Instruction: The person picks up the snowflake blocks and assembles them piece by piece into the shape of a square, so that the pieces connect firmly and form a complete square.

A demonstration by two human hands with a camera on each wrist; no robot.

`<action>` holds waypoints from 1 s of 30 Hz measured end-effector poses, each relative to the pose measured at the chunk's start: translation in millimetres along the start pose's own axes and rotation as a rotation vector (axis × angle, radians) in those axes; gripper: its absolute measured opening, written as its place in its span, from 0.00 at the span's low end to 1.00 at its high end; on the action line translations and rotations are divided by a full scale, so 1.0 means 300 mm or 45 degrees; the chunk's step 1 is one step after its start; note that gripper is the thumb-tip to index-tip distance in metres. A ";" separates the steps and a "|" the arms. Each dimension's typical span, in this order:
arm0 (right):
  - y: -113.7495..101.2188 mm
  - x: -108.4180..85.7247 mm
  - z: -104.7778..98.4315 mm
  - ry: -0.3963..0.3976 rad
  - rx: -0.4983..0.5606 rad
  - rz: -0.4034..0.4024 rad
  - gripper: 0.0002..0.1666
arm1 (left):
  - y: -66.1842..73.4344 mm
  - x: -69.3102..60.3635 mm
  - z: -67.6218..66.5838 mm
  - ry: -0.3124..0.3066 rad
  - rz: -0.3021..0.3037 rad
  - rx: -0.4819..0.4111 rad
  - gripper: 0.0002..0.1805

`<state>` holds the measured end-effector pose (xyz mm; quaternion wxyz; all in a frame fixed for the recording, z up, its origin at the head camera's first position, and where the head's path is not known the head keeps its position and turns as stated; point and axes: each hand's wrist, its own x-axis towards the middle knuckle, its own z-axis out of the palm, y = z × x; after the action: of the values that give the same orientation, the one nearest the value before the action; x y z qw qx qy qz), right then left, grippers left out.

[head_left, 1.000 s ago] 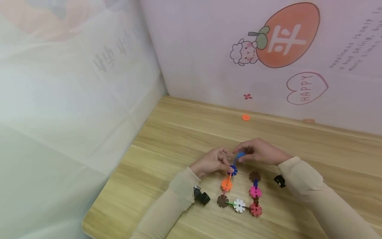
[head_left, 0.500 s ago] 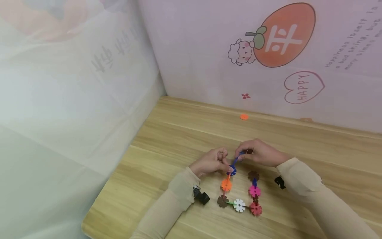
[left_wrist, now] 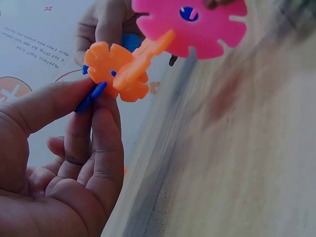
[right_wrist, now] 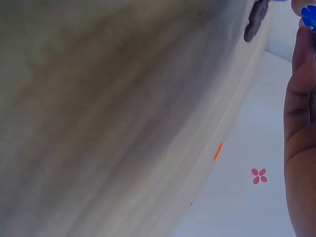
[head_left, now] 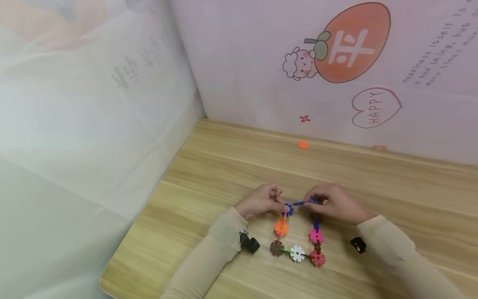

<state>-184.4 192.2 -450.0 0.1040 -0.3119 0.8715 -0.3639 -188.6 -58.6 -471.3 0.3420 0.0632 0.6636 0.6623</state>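
Notched plastic snowflake discs are slotted into a U-shaped chain on the table. My left hand point(head_left: 259, 201) pinches the blue disc point(head_left: 287, 209) at its left end between thumb and fingers; the left wrist view shows that blue disc point(left_wrist: 91, 98) edge-on beside an orange disc point(left_wrist: 111, 66). My right hand point(head_left: 337, 203) pinches blue discs point(head_left: 300, 203), one nearly edge-on and pointing at the left hand's disc. Whether those touch is unclear. Below the right fingers lies a brown disc point(head_left: 316, 216), partly hidden, at the chain's right end.
The chain continues through an orange disc point(head_left: 281, 228), a brown disc point(head_left: 277, 248), a white disc point(head_left: 297, 253), a red disc point(head_left: 318, 258) and a pink disc point(head_left: 316, 236). A loose orange disc point(head_left: 303, 145) lies by the back wall of printed cloth point(head_left: 242, 62). Wooden table point(head_left: 179, 216) extends around.
My right hand has moved right and nearer to me, over the chain's right end. The blue discs it pinches have swung from steep to nearly level. My left hand keeps its pinch.
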 end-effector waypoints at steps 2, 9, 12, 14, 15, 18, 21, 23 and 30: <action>-0.006 -0.014 0.007 0.021 -0.008 0.017 0.04 | 0.000 0.001 -0.002 0.006 -0.004 -0.002 0.20; -0.024 -0.046 0.037 0.115 -0.076 -0.042 0.07 | 0.002 0.000 -0.009 0.028 -0.009 0.007 0.21; -0.026 -0.054 0.052 0.138 -0.092 -0.079 0.08 | 0.002 0.000 -0.011 0.028 -0.006 0.002 0.21; -0.027 -0.059 0.062 0.136 -0.075 -0.084 0.08 | 0.000 0.000 -0.011 0.025 -0.004 -0.001 0.21; -0.027 -0.062 0.066 0.133 -0.066 -0.085 0.08 | -0.001 0.000 -0.011 0.024 -0.005 -0.005 0.21; -0.027 -0.066 0.071 0.138 -0.054 -0.099 0.10 | -0.004 0.001 -0.011 0.021 0.001 -0.008 0.21; -0.030 -0.069 0.073 0.145 -0.050 -0.127 0.11 | -0.008 0.004 -0.011 0.023 0.014 -0.006 0.22; -0.031 -0.070 0.075 0.151 -0.048 -0.149 0.11 | -0.010 0.005 -0.012 0.023 0.022 0.000 0.22; -0.026 -0.075 0.082 0.181 -0.035 -0.225 0.13 | -0.009 0.008 -0.013 0.012 0.015 0.009 0.23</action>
<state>-153.3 187.9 -463.2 0.0051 -0.3625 0.8506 -0.3808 -191.5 -60.8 -475.2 0.3347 0.0653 0.6672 0.6622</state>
